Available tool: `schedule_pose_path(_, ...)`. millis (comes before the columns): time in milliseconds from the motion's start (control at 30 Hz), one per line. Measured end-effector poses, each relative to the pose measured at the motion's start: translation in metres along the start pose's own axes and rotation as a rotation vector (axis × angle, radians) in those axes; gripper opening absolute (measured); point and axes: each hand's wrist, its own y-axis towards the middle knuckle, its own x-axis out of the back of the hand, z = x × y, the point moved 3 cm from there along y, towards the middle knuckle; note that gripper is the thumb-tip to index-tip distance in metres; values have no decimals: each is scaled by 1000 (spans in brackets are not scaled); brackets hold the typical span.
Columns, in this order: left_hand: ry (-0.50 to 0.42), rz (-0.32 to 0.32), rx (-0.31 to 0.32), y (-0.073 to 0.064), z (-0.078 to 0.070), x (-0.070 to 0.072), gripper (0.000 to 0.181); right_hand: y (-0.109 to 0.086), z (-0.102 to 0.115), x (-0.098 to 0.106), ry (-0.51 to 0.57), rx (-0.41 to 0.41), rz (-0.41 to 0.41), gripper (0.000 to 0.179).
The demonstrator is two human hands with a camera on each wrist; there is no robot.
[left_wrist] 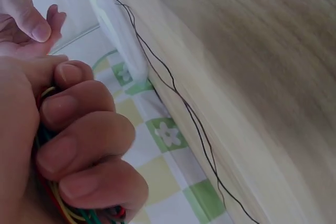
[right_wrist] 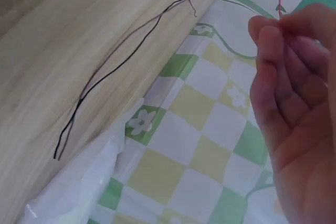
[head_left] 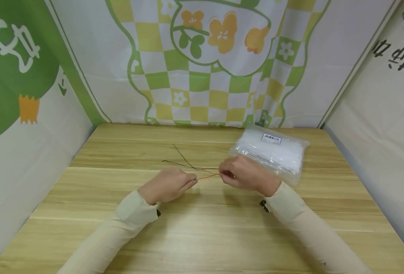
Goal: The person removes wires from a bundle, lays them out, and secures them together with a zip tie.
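Note:
My left hand [head_left: 169, 184] is curled round a bundle of thin coloured wires [left_wrist: 55, 203], with red, yellow and green strands showing below the fingers in the left wrist view. A red wire [head_left: 206, 177] stretches from this hand to my right hand [head_left: 244, 173]. The right thumb and fingertips pinch the red wire's far part, as the right wrist view shows. Behind the hands, a black wire [right_wrist: 140, 46] and a brownish wire [right_wrist: 116, 42] lie loosely crossed on the table. Most of the bundle is hidden inside the left palm.
At the back right of the wooden table [head_left: 205, 236] lies a clear plastic bag [head_left: 270, 150] of white thin items with a barcode label, close behind the right hand. A checked, flowered cloth [head_left: 198, 82] hangs along the table's back edge, and printed cloths stand at both sides.

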Motion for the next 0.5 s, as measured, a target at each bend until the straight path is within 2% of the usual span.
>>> schedule_pose_path(133,-39,10,-5,4,-5,-1,31,-2,5,-5,-9,12,24,8)
schedule_pose_path(267,-41,26,2,9,-8,-3,31,-1,14,-2,-32,40,-8,13)
schedule_pose_path(367,-30,36,20,12,-8,-3,31,-1,20,3,-130,56,-42,7)
schedule_pose_path(500,-35,50,33,14,-7,-2,32,0,24,5,-303,85,-8,12)
